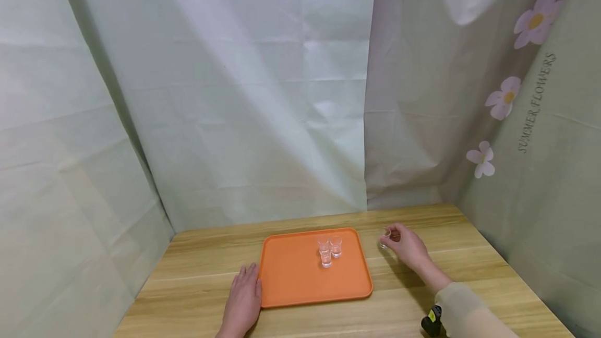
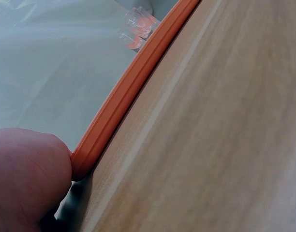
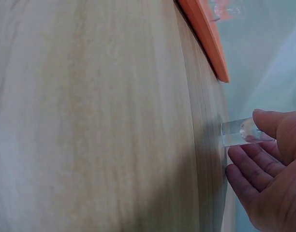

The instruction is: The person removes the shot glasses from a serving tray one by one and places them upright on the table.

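Right of the orange tray (image 1: 300,280), my right hand (image 1: 407,246) pinches a small clear shot glass (image 1: 383,239) between thumb and fingers. In the right wrist view that glass (image 3: 235,132) stands with its base at the wooden tabletop, while the other fingers of the hand (image 3: 278,169) extend beside it. My left hand (image 1: 243,296) rests with straight fingers on the table along the tray's left edge. In the left wrist view part of that hand (image 2: 29,176) touches the tray's corner (image 2: 85,162). Three clear glasses (image 1: 326,260) stand together on the tray, right of its middle.
The wooden table (image 1: 197,275) extends on both sides of the tray. Pale green curtains (image 1: 263,119) hang behind it and at both sides, with printed flowers (image 1: 502,98) on the right. A dark wrist device (image 1: 431,321) sits by my right sleeve.
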A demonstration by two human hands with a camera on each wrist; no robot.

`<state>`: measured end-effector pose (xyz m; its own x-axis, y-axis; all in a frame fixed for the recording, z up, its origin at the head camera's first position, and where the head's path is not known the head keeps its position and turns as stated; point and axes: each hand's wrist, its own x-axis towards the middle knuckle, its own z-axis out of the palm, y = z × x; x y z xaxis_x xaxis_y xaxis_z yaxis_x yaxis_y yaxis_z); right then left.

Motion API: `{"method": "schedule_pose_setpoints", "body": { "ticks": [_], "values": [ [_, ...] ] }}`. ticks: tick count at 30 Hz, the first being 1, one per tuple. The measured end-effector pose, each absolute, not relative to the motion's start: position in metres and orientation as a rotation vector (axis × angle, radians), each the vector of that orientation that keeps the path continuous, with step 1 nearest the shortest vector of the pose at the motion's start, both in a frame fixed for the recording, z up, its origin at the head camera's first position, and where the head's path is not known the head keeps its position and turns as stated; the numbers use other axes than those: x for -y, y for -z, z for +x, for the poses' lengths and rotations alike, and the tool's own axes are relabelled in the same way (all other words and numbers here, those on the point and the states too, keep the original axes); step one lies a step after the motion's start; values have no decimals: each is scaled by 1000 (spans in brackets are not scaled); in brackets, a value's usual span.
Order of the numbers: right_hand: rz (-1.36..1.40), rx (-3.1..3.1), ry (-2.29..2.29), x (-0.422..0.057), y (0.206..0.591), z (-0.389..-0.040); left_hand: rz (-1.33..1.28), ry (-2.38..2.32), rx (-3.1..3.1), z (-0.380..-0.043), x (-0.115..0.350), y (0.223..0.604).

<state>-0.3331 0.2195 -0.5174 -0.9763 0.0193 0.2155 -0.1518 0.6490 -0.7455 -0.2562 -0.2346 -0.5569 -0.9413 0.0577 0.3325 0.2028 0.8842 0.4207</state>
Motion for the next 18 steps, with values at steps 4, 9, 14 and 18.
{"method": "schedule_pose_setpoints", "body": {
  "ticks": [4, 9, 14, 18],
  "values": [
    [104, 2671, -1244, -220, 518, -332, -195, 667, 2733, -256, 234, 557],
    [134, 2680, -1226, -218, 512, -328, -205, 677, 2722, -255, 235, 557],
    [164, 2662, -1178, -212, 500, -322, -200, 683, 2728, -255, 234, 557],
    [193, 2628, -1130, -203, 493, -320, -192, 680, 2738, -256, 234, 556]
  ]
}}
